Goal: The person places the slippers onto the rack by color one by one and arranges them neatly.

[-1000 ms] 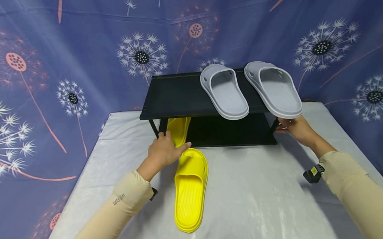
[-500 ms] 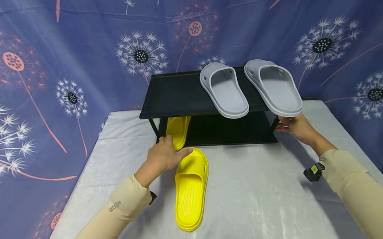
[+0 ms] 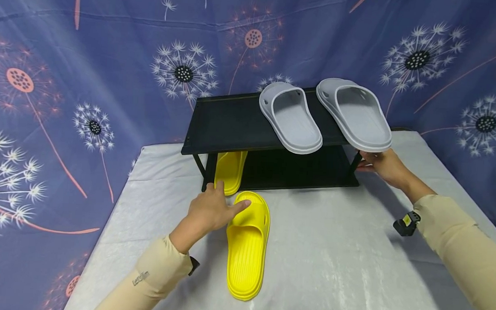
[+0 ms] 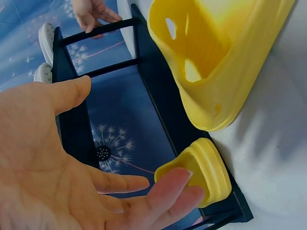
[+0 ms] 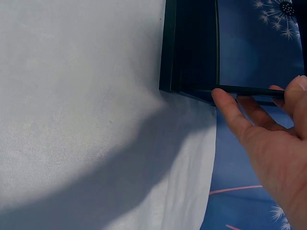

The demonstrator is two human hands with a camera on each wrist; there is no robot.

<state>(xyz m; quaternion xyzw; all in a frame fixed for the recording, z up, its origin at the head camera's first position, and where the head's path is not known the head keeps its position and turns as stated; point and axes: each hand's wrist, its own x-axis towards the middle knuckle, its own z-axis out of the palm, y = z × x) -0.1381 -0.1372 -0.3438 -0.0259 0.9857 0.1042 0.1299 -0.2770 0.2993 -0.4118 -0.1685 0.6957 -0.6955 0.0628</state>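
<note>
A black two-tier shoe rack (image 3: 228, 127) stands on the white cloth. On its lower shelf, at the left end, lies a yellow slipper (image 3: 230, 172), heel end toward me. My left hand (image 3: 211, 210) is just in front of that slipper, fingers spread and thumb out; in the left wrist view its fingertips (image 4: 180, 179) overlap the slipper's heel. Under the thumb, a second yellow slipper (image 3: 246, 260) lies flat on the cloth before the rack. At the rack's right end my right hand (image 3: 389, 169) holds the side post (image 5: 254, 91) between thumb and fingers.
Two grey slippers, one nearer the middle (image 3: 296, 122) and one at the right end (image 3: 357, 118), rest on the top shelf, heels jutting past its front edge. A blue dandelion-print curtain (image 3: 124, 55) hangs behind. White cloth (image 3: 331, 249) covers the surface in front.
My left hand has drawn back slightly toward me from the lower shelf. The shelved yellow slipper came slightly forward at first. My right hand has stayed on the rack's post.
</note>
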